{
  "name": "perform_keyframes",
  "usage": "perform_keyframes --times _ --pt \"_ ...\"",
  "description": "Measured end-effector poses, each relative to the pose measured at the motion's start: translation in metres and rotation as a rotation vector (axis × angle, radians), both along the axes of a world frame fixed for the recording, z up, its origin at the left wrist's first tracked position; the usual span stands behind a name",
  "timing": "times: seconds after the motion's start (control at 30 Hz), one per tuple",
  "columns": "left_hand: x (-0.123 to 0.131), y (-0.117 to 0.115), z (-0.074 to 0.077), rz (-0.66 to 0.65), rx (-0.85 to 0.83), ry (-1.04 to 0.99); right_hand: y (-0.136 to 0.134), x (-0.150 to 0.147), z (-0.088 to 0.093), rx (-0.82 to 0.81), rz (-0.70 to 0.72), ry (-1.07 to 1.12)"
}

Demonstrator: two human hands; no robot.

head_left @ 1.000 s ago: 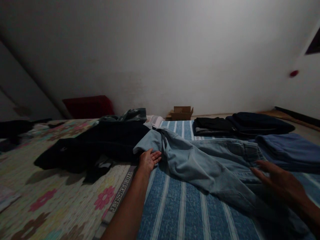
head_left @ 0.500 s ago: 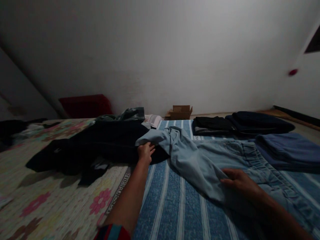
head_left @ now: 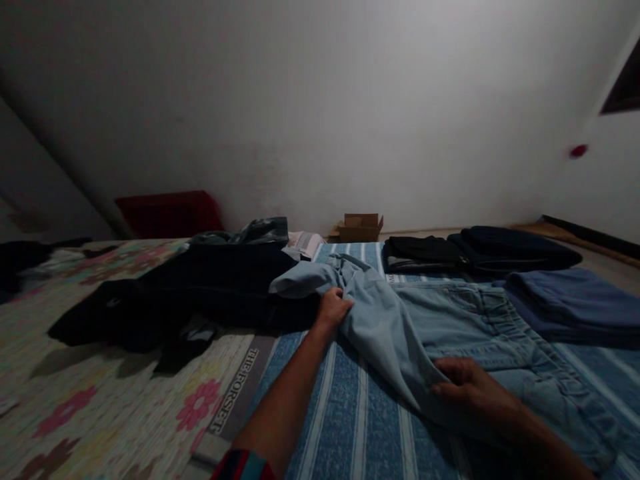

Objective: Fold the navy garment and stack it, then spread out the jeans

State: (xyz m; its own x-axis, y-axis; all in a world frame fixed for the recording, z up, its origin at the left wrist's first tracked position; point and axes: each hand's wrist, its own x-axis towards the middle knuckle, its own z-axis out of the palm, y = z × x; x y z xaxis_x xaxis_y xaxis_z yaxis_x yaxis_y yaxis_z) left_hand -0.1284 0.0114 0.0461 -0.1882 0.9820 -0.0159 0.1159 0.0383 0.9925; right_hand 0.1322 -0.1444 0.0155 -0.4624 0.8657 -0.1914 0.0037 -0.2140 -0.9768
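Note:
Light blue jeans (head_left: 395, 327) with an elastic waist lie across the blue striped bedcover (head_left: 320, 413), one leg twisted and bunched toward the middle. My left hand (head_left: 335, 308) is closed on the bunched leg, its fingertips partly hidden by cloth. At the near edge of the same leg, my right hand (head_left: 463, 383) pinches the denim between thumb and fingers. Left of the jeans lies a pile of dark clothes (head_left: 200, 287), partly under the end of the light leg.
Folded black clothes (head_left: 423, 252), folded navy clothes (head_left: 517, 248) and folded blue clothes (head_left: 575, 300) sit at the right. An open cardboard box (head_left: 361, 228) and a red object (head_left: 170, 213) are near the wall. A flowered cover (head_left: 100, 393) spreads at the left.
My left hand has moved right along the leg, from its far-left end to the bunched part. My right hand has shifted slightly down and left, still pinching the denim.

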Motion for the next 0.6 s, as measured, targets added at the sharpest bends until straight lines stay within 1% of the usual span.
perform_keyframes --times 0.07,0.13,0.23,0.3,0.4,0.47,0.53,0.6 --pt "-0.007 -0.006 0.002 -0.068 -0.020 -0.013 -0.007 -0.002 0.001 -0.020 0.067 0.026" --pt "-0.022 -0.016 0.003 -0.121 -0.041 -0.031 -0.015 -0.002 -0.001 -0.029 0.139 0.068" --pt "-0.049 -0.035 0.001 -0.152 -0.087 -0.051 -0.026 0.000 -0.012 -0.015 0.237 0.055" --pt "-0.063 -0.049 -0.003 -0.164 -0.131 -0.047 -0.031 0.002 -0.021 -0.006 0.257 -0.010" --pt "-0.070 -0.062 -0.011 -0.168 -0.178 0.000 -0.032 0.000 -0.028 -0.018 0.250 -0.085" --pt "-0.068 -0.064 -0.014 -0.149 -0.175 0.066 -0.032 -0.005 -0.027 -0.036 0.237 -0.093" --pt "-0.063 -0.061 -0.013 -0.119 -0.146 0.162 -0.031 -0.012 -0.023 -0.046 0.163 -0.093" --pt "-0.057 -0.057 -0.009 -0.066 -0.099 0.289 -0.031 -0.020 -0.018 -0.047 0.056 -0.102"
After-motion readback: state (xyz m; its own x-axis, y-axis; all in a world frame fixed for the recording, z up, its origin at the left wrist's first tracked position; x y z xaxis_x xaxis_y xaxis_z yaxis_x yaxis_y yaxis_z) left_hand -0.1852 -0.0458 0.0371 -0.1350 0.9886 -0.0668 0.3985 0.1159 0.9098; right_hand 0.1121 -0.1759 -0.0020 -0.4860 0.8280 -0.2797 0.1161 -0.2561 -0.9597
